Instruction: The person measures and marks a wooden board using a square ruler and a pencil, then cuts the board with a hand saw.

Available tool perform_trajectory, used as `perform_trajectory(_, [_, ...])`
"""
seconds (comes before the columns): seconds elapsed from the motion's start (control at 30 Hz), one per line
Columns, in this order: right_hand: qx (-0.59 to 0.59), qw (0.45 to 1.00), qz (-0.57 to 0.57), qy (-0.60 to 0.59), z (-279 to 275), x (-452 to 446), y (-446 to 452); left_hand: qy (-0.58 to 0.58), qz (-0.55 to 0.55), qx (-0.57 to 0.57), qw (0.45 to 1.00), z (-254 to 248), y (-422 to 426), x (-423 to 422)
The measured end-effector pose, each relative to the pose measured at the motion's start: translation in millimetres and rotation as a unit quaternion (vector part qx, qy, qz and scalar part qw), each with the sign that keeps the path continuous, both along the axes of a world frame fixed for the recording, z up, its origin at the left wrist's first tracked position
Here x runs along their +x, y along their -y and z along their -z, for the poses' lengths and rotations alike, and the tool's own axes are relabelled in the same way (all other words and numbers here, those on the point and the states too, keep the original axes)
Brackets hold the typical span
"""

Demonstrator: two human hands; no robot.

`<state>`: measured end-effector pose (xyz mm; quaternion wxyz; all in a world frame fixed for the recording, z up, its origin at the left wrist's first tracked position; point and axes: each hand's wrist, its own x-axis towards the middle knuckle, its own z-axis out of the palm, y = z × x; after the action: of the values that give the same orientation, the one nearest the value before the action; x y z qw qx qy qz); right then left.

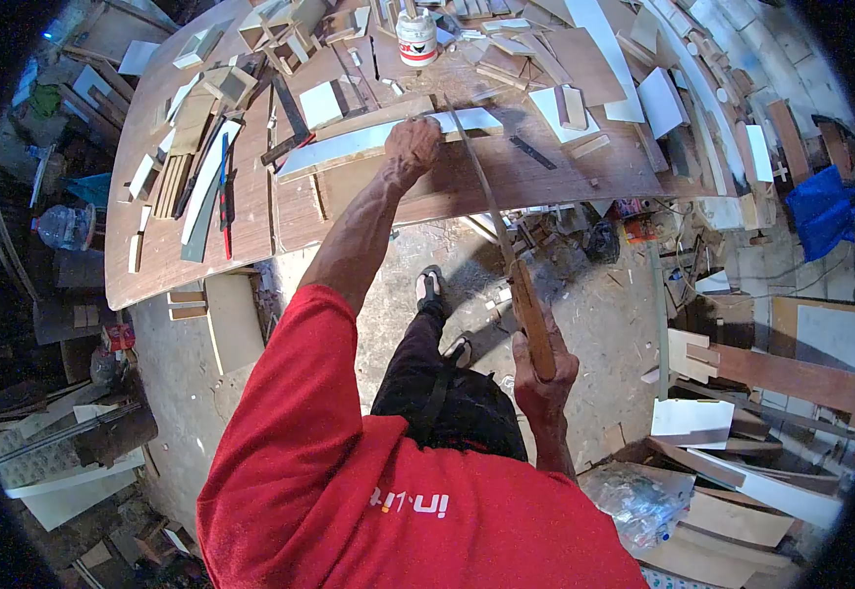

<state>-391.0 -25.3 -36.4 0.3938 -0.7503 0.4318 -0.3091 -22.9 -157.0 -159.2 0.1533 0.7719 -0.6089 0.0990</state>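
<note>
My left hand (413,147) bears down on a long white-faced wooden strip (339,150) lying on the workbench, its fingers curled over the strip's far edge. In my right hand (547,381) is a handsaw (531,319), gripped by its wooden handle near my body. The long narrow saw blade (483,179) reaches up and away to the strip, crossing it just right of my left hand. From this angle I cannot tell how deep the blade sits in the wood. A dark flat metal ruler (532,152) lies to the right of the blade.
Wood offcuts (226,86) and a white tub (416,39) with a red label lie across the workbench (250,221). A blue pencil-like tool (224,177) is at its left. Boards (791,378) are stacked at right. Scraps litter the concrete floor (584,324).
</note>
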Motion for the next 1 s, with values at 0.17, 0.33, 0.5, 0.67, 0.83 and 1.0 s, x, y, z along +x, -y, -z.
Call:
perform_trajectory(0.17, [0.034,0.999,0.030,-0.009,-14,14,-5,-0.027,0.006,0.027,0.999,-9,2,2])
perform_trajectory(0.33, [0.030,0.999,0.018,-0.015,-19,12,0,-0.015,0.001,0.066,0.998,-11,9,6])
perform_trajectory(0.5, [0.036,0.999,-0.002,-0.002,-30,27,11,-0.005,0.000,0.129,0.992,-29,3,-4])
perform_trajectory(0.67, [0.044,0.999,0.000,-0.022,-24,28,15,0.011,0.000,0.099,0.995,-15,5,-2])
perform_trajectory(0.83, [0.009,0.999,-0.008,-0.035,-18,42,29,-0.009,0.010,0.106,0.994,-23,3,-3])
perform_trajectory(1.0, [0.049,0.999,0.004,-0.010,-29,36,19,-0.017,0.000,0.119,0.993,-27,6,1])
